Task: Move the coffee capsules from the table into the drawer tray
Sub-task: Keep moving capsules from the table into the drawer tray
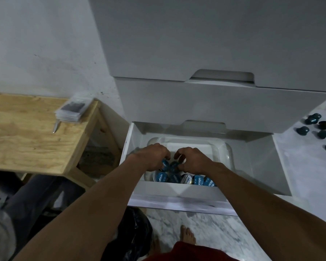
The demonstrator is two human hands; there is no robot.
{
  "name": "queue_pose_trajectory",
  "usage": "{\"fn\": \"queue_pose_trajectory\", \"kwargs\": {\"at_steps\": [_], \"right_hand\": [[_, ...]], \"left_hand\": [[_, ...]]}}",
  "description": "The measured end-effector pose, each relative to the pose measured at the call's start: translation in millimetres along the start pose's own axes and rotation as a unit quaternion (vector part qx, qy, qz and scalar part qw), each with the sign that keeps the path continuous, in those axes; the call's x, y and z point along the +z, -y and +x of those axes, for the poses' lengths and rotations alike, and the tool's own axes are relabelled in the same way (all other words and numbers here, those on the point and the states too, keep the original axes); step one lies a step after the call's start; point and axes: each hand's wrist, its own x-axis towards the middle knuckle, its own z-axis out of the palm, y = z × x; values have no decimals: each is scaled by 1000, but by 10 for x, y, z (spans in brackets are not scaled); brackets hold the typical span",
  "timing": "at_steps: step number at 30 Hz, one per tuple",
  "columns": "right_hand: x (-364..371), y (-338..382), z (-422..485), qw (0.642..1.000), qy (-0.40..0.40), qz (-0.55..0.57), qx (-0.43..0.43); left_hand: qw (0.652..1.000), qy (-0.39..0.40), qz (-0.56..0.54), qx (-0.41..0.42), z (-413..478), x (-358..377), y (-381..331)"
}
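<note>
A clear plastic tray (211,146) lies in the open bottom drawer (260,162) of a white cabinet. Several blue-lidded coffee capsules (186,179) sit along the tray's near side. My left hand (152,156) reaches into the tray with its fingers curled round a blue capsule (164,164). My right hand (191,159) is beside it, fingers curled over another blue capsule (174,165). Several dark teal capsules (315,126) lie on the marbled surface to the right of the cabinet.
A wooden table (26,136) stands to the left, with a stack of clear sleeves (72,110) and a pen (56,126) on it. Closed drawers (205,102) overhang the open one. A black bag (134,230) and my bare foot (187,236) are on the marble floor below.
</note>
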Motion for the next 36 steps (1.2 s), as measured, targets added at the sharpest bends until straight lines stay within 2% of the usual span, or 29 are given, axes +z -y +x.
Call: {"fn": "queue_pose_trajectory", "kwargs": {"at_steps": [9,14,21,28,36], "right_hand": [[-250,-178,-222,980,-169,-79,75],[-473,-279,-743,947,-280,-113,108],[-864,-729,-1579,882,-436,-127,129],[-1268,-1584,-2517,855,-466,-143,177],[-1539,-2752,-3550,860,-455,-118,200]], "left_hand": [[986,-142,49,69,-76,-185,-243],[961,-232,86,119,34,-296,-758],[916,-307,119,229,41,-360,-1839],[885,-349,113,288,129,-344,-3077],[895,-325,96,289,448,102,-4403]]}}
